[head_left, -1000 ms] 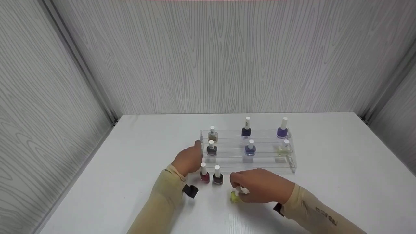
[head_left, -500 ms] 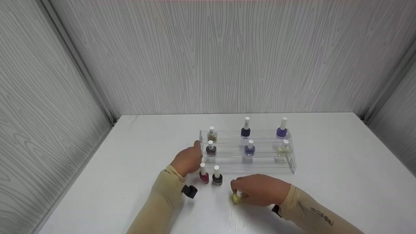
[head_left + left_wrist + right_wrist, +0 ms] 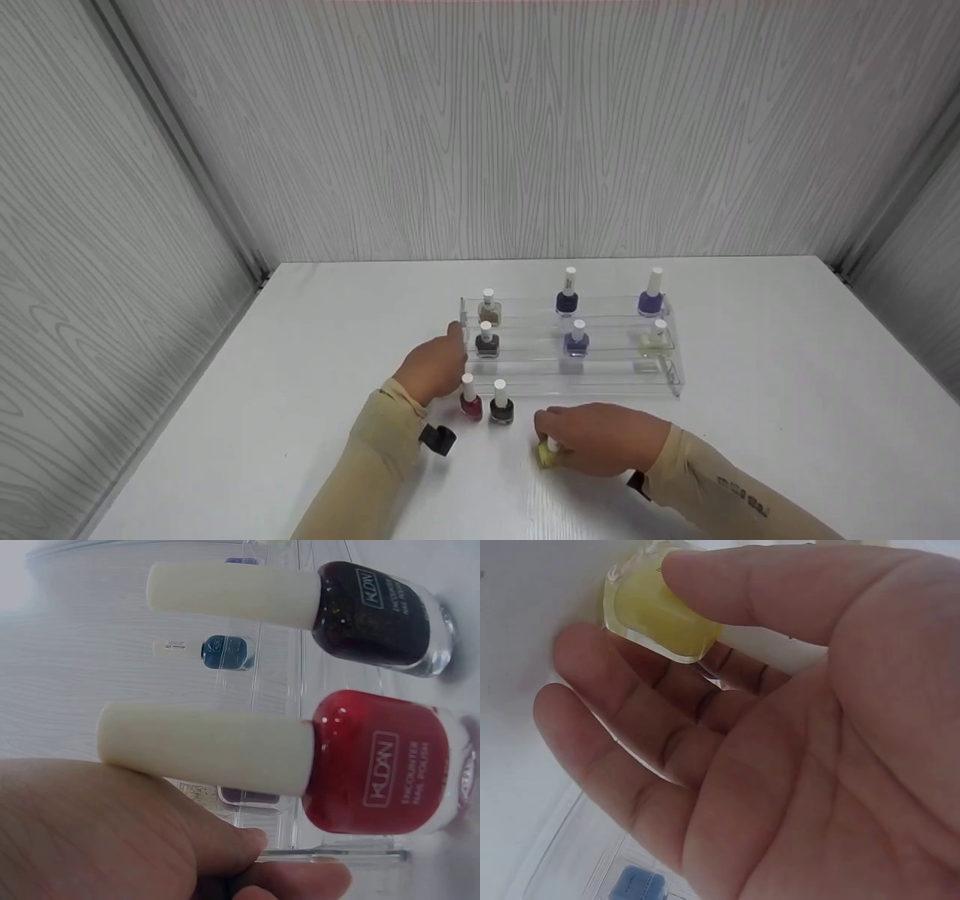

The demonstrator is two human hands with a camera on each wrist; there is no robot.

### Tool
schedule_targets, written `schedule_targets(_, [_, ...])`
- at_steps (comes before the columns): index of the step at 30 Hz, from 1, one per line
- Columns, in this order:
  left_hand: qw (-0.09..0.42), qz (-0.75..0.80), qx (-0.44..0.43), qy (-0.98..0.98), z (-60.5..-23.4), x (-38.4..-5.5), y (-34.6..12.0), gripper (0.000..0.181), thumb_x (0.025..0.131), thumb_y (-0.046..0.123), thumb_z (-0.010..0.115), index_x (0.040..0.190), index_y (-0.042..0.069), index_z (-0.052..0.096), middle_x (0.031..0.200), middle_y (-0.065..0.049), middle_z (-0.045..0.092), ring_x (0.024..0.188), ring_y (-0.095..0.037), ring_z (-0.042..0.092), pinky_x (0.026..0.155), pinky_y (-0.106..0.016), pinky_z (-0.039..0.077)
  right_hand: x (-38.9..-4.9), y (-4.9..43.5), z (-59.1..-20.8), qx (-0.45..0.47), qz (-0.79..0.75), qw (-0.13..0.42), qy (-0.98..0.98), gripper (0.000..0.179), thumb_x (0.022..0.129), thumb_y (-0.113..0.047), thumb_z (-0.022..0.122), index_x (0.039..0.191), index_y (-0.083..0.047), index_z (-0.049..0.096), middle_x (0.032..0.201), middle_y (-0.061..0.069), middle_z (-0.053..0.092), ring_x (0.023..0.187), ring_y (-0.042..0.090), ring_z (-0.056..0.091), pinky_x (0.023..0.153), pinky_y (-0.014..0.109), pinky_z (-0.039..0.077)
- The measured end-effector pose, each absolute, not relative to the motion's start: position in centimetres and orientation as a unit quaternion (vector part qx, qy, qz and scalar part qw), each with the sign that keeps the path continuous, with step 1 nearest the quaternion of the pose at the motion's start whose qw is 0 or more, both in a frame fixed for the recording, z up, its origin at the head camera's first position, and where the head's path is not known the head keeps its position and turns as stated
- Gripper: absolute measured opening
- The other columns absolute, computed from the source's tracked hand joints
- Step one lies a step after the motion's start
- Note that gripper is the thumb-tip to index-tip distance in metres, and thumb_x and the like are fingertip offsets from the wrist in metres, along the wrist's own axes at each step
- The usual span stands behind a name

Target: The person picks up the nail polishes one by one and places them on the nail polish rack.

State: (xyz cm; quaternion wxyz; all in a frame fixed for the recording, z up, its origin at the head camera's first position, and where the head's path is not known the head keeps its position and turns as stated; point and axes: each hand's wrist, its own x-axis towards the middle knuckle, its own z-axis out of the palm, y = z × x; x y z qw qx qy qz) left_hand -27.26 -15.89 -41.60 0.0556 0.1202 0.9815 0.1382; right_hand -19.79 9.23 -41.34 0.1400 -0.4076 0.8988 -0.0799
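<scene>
With thumb and finger, my left hand pinches the left side panel of the clear stepped rack; the left wrist view shows the panel's edge between them. Below the left hand's palm side, a red nail polish bottle and a dark one stand upright on the table in front of the rack. My right hand holds a yellow nail polish bottle low over the table, thumb on one side and fingers on the other. Whether this bottle touches the table I cannot tell. Its white cap is partly hidden.
Several nail polish bottles stand on the rack's two upper steps: a gold one, a dark blue one, a purple one, a grey one, a blue one and a pale yellow one. Grained panels enclose the white table.
My right hand has dropped slightly and turned a little around the yellow nail polish bottle, which shifted slightly right. The left hand stays on the rack's side.
</scene>
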Motion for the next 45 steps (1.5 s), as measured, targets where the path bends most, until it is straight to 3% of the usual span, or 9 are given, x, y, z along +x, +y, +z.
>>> schedule_targets(18, [0.056, 0.123, 0.125, 0.983, -41.79, -27.37, -15.95, 0.057, 0.106, 0.009, 0.053, 0.152, -0.015, 0.029, 0.093, -0.023, 0.072, 0.074, -0.027, 0.067, 0.071, -0.043, 0.057, -19.83, 9.07, -41.56, -0.378, -0.075, 0.158, 0.909, 0.017, 0.096, -0.017, 0.070, 0.108, -0.017, 0.057, 0.086, -0.008, 0.055, 0.072, 0.011, 0.053, 0.073, 0.035, 0.052])
schedule_targets(29, [0.058, 0.125, 0.125, 0.982, -41.86, -27.38, -15.80, 0.057, 0.108, 0.014, 0.051, 0.152, -0.014, 0.029, 0.098, -0.024, 0.071, 0.082, -0.031, 0.069, 0.079, -0.047, 0.057, -19.22, 9.13, -41.38, -0.358, -0.089, 0.160, 0.916, 0.030, 0.094, -0.022, 0.074, 0.111, -0.016, 0.050, 0.080, -0.007, 0.052, 0.066, 0.012, 0.051, 0.069, 0.035, 0.050])
schedule_targets(36, [0.062, 0.128, 0.125, 0.982, -41.62, -27.09, -15.92, 0.056, 0.107, 0.013, 0.052, 0.151, -0.014, 0.030, 0.099, -0.024, 0.071, 0.079, -0.030, 0.067, 0.077, -0.047, 0.056, -19.64, 9.07, -41.84, -0.400, -0.086, 0.134, 0.903, 0.019, 0.095, -0.018, 0.072, 0.107, -0.016, 0.056, 0.088, -0.006, 0.057, 0.074, 0.010, 0.054, 0.073, 0.034, 0.053])
schedule_targets(45, [0.064, 0.124, 0.123, 0.983, -41.50, -27.22, -15.96, 0.058, 0.107, 0.012, 0.053, 0.152, -0.013, 0.028, 0.098, -0.024, 0.071, 0.081, -0.030, 0.068, 0.077, -0.046, 0.056, -19.93, 8.85, -41.27, -0.474, -0.115, 0.122, 0.864, 0.020, 0.087, -0.011, 0.080, 0.098, -0.015, 0.063, 0.092, -0.007, 0.063, 0.081, 0.005, 0.059, 0.076, 0.025, 0.053])
